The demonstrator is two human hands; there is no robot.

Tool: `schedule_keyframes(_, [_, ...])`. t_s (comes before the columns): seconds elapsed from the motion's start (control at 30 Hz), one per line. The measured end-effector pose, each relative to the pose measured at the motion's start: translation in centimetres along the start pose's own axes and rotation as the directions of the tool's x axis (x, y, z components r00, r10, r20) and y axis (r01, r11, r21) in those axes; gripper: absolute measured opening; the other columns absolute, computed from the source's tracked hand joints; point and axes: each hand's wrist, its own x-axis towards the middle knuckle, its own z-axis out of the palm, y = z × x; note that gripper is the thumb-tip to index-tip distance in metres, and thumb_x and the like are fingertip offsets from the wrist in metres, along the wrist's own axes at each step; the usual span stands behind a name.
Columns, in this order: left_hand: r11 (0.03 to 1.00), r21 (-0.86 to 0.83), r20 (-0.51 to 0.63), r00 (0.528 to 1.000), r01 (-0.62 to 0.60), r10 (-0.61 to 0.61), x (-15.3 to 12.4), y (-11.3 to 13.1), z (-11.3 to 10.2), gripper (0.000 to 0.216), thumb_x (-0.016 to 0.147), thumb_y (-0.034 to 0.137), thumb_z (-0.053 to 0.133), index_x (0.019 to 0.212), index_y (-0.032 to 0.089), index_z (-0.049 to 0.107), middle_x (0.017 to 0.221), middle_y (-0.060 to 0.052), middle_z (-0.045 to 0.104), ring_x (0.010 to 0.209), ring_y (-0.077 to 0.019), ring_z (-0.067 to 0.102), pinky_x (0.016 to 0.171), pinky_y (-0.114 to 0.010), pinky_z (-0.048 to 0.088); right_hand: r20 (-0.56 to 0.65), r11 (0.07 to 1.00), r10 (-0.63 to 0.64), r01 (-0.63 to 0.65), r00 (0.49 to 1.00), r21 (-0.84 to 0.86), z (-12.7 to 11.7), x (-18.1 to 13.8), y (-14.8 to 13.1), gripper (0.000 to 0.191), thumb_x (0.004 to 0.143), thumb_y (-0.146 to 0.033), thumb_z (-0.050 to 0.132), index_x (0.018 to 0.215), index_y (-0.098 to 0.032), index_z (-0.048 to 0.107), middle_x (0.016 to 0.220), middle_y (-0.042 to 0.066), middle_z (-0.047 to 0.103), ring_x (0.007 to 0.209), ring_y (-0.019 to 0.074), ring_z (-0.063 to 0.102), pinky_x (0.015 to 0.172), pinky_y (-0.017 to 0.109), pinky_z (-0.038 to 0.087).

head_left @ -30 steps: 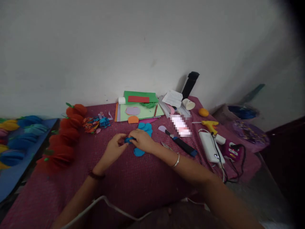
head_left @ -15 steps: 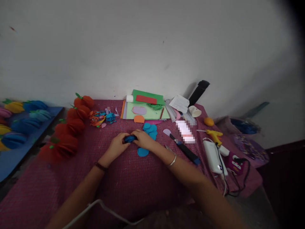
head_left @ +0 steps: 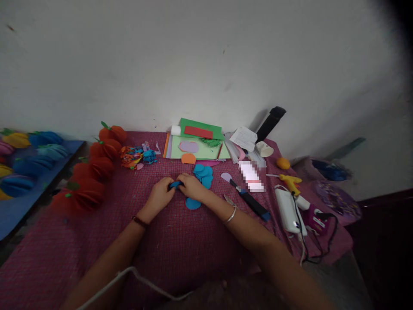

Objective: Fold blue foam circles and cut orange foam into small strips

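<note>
Between my two hands is a small stack of blue paper pieces (head_left: 176,184), held just above the cloth-covered table. My left hand (head_left: 161,192) closes on its left side, and my right hand (head_left: 191,187) grips the right side. The fingers hide much of the stack, so its full shape does not show. Right beside my right hand lie several loose blue paper cutouts (head_left: 204,174). One more blue paper disc (head_left: 192,203) rests under my right wrist.
Red paper pumpkins (head_left: 85,193) line the left, near paper scraps (head_left: 137,157). Coloured sheets (head_left: 177,148) lie at the back by the wall. To the right are a blue-and-black handled tool (head_left: 253,206), a yellow glue gun (head_left: 290,183), a white power bank (head_left: 288,211) and cables.
The blue stack has turned or flattened slightly between my fingers, showing a lighter blue face. Both hands stay nearly in place, and the camera view has shifted a little.
</note>
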Motion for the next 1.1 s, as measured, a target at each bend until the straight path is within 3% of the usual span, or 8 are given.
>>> schedule_keyframes(0.2, [0.997,0.047,0.015,0.998,-0.06,0.059,-0.1,0.1,0.1,0.012,0.075,0.012,0.05,0.069,0.021,0.048,0.071,0.0,0.049,0.069,-0.0188,0.049,0.064,-0.03,0.037,-0.022,0.999,0.044,-0.045,0.999,-0.027,-0.5,-0.6,-0.4,0.022,0.08,-0.007,0.053,0.1,-0.015,0.056,0.099,0.009,0.058,0.092,0.0208,0.054,0.082,0.033,0.043])
schedule_keyframes(0.37, [0.995,0.052,0.005,0.996,-0.085,0.084,-0.2,0.3,0.1,0.012,0.077,0.012,0.049,0.069,0.021,0.05,0.07,-0.001,0.049,0.069,-0.019,0.05,0.064,-0.03,0.037,0.006,0.999,0.016,-0.016,1.0,-0.04,-0.8,-0.8,-0.9,0.023,0.08,-0.006,0.054,0.1,-0.014,0.055,0.099,0.008,0.059,0.092,0.0204,0.055,0.082,0.032,0.043])
schedule_keyframes(0.53, [0.994,0.037,0.02,0.995,-0.1,0.1,-0.4,0.3,-0.1,0.014,0.082,0.017,0.049,0.069,0.02,0.053,0.07,0.0,0.049,0.067,-0.0178,0.05,0.062,-0.029,0.036,0.031,0.998,-0.032,0.034,0.999,-0.05,-4.0,-2.6,-0.5,0.02,0.082,-0.007,0.053,0.101,-0.013,0.056,0.098,0.008,0.059,0.089,0.0186,0.055,0.08,0.031,0.044])
schedule_keyframes(0.67, [0.995,0.015,0.017,0.995,-0.1,0.1,-0.4,0.3,0.0,0.014,0.083,0.017,0.049,0.072,0.019,0.057,0.071,0.0,0.05,0.069,-0.0176,0.051,0.063,-0.029,0.038,0.153,0.985,-0.142,0.154,0.978,-0.075,-6.0,-6.3,-0.8,0.024,0.079,-0.012,0.064,0.102,-0.016,0.06,0.1,0.006,0.06,0.092,0.0192,0.056,0.083,0.031,0.043])
schedule_keyframes(0.8, [0.996,0.007,0.007,0.996,-0.094,0.094,-0.4,0.3,0.0,0.014,0.082,0.016,0.049,0.071,0.019,0.057,0.072,-0.001,0.051,0.07,-0.0179,0.051,0.064,-0.029,0.037,0.178,0.924,-0.161,0.212,0.971,-0.318,-5.2,-9.1,-1.8,0.04,0.079,-0.022,0.067,0.118,-0.017,0.056,0.112,0.011,0.057,0.104,0.0264,0.052,0.088,0.04,0.041])
schedule_keyframes(0.87, [0.996,0.009,0.008,0.996,-0.091,0.091,-0.4,0.3,0.0,0.015,0.082,0.016,0.049,0.068,0.02,0.055,0.07,0.0,0.049,0.068,-0.0178,0.05,0.063,-0.029,0.036,0.198,0.899,-0.134,0.204,0.971,-0.387,-4.1,-9.6,-2.2,0.037,0.084,-0.021,0.062,0.119,-0.016,0.055,0.109,0.012,0.058,0.1,0.0263,0.053,0.085,0.039,0.043])
schedule_keyframes(1.0, [0.997,0.008,0.005,0.997,-0.083,0.083,-0.5,0.4,0.0,0.015,0.08,0.015,0.05,0.067,0.02,0.054,0.071,0.0,0.05,0.069,-0.0181,0.05,0.063,-0.029,0.037,0.214,0.908,-0.092,0.171,0.972,-0.383,-2.9,-9.5,-2.1,0.025,0.091,-0.011,0.048,0.113,-0.014,0.057,0.1,0.012,0.062,0.091,0.0233,0.056,0.081,0.036,0.044])
schedule_keyframes(1.1, [0.998,-0.008,-0.007,0.998,-0.07,0.069,-0.6,0.3,0.0,0.01,0.078,0.014,0.05,0.073,0.02,0.057,0.074,-0.001,0.053,0.073,-0.0189,0.052,0.066,-0.03,0.039,0.185,0.933,-0.065,0.125,0.981,-0.337,-3.6,-8.8,-1.2,0.018,0.09,-0.011,0.05,0.103,-0.015,0.061,0.096,0.009,0.063,0.089,0.0209,0.058,0.08,0.032,0.044])
